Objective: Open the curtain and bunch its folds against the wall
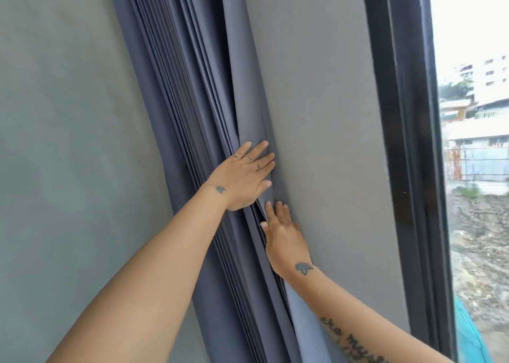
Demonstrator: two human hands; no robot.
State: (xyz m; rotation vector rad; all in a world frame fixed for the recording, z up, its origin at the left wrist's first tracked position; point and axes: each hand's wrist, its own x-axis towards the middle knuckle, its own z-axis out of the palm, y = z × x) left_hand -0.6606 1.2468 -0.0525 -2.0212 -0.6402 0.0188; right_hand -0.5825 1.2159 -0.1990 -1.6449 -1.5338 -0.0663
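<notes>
A blue-grey curtain hangs gathered in many narrow vertical folds between two grey wall faces. My left hand lies flat on the outer folds with its fingers spread, pressing them toward the right-hand wall face. My right hand sits just below it. Its fingers are straight and pushed against the curtain's edge where the fabric meets that wall. Neither hand clasps the fabric; both press on it.
A plain grey wall is on the left of the curtain. A dark window frame runs down the right, with the bright window pane beyond it showing buildings and rough ground outside.
</notes>
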